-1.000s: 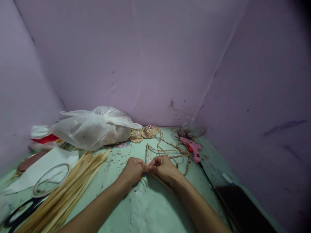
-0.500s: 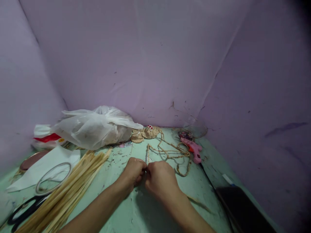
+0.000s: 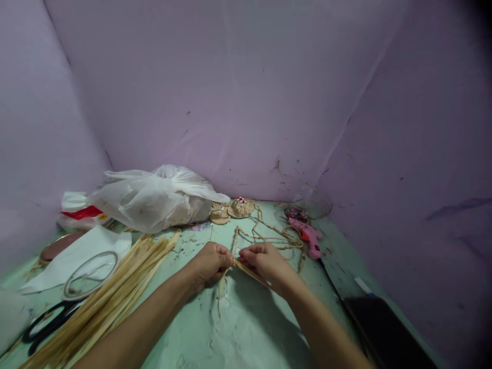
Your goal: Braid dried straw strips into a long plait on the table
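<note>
A thin braid of straw-coloured fibre point(image 3: 236, 239) runs back from my fingers and joins a long looped cord point(image 3: 269, 237) lying on the green table. My left hand point(image 3: 213, 261) pinches the near end of the braid, with a loose strand point(image 3: 221, 290) hanging below it. Close beside it, my right hand point(image 3: 265, 261) is closed on a flat fibre strip point(image 3: 251, 272) that slants down to the right under the hand. Left of my arms lies a bundle of dry fibre strips point(image 3: 111, 287).
Behind the bundle sits a white plastic bag point(image 3: 154, 202). Woven straw discs point(image 3: 240, 208) lie by the wall. A pink glue gun point(image 3: 309, 237) with a black cord is at right, near a dark flat device point(image 3: 384, 333). Black-handled scissors point(image 3: 49, 323) lie at left.
My right hand has moved slightly apart from the left, drawing a strip out to the right. Loose strand ends now show below the hands. The view has shifted a little.
</note>
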`<action>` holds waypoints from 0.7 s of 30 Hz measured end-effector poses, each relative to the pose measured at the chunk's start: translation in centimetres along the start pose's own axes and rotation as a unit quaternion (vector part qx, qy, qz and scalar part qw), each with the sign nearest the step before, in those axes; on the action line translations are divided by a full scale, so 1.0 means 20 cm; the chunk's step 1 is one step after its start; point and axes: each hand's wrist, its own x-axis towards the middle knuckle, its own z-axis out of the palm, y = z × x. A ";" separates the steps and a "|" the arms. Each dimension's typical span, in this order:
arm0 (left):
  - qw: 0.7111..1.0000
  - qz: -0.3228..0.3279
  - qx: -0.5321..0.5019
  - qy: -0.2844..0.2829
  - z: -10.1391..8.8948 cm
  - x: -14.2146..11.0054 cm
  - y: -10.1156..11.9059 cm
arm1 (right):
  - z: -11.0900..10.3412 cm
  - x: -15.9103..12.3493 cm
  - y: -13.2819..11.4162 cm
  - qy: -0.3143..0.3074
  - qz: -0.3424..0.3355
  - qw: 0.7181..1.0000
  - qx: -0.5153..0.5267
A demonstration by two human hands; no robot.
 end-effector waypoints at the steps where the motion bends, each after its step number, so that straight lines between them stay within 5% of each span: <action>1: 1.000 0.000 0.004 -0.001 0.00 0.00 0.00 | 0.03 0.00 0.01 -0.040 0.022 0.998 0.037; 3: 1.000 -0.003 0.020 -0.002 0.01 0.00 0.00 | 0.08 -0.01 0.02 -0.076 0.038 0.994 0.073; 13: 0.954 0.028 0.281 0.096 -0.04 0.00 0.00 | 0.13 0.00 0.07 0.003 0.045 0.996 0.077; 18: 0.890 0.079 0.405 0.195 0.09 -0.12 0.02 | 0.16 -0.01 0.07 0.012 0.040 0.990 0.133; 21: 0.913 0.081 0.355 0.184 0.20 -0.18 0.00 | 0.16 -0.01 0.08 0.011 0.052 0.985 0.166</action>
